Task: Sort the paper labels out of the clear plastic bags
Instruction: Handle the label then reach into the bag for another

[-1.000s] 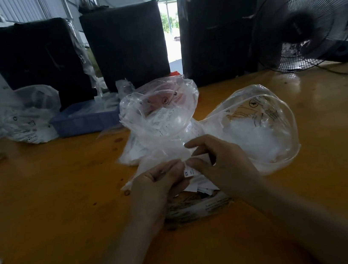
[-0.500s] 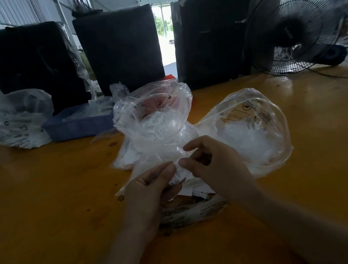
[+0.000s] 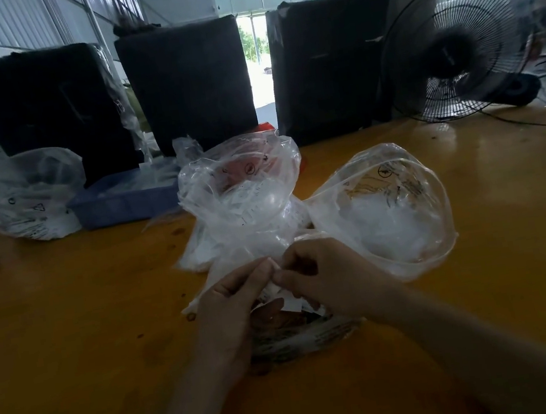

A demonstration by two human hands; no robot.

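At center of the orange surface, left hand & right hand meet fingertip to fingertip, each grip pinched on a small clear bag w/ white labels showing between them. Just behind stand two open bags: one w/ loose labels inside, one at right w/ crumpled plastic. Tray, fan at rear.

The desk is glossy, orange-brown varnished wood with window glare on it. The clear bags are thin, crinkled, shiny plastic film (printed in places). The paper labels look matt white. The tray is dull blue plastic; the fan has a black wire grille.
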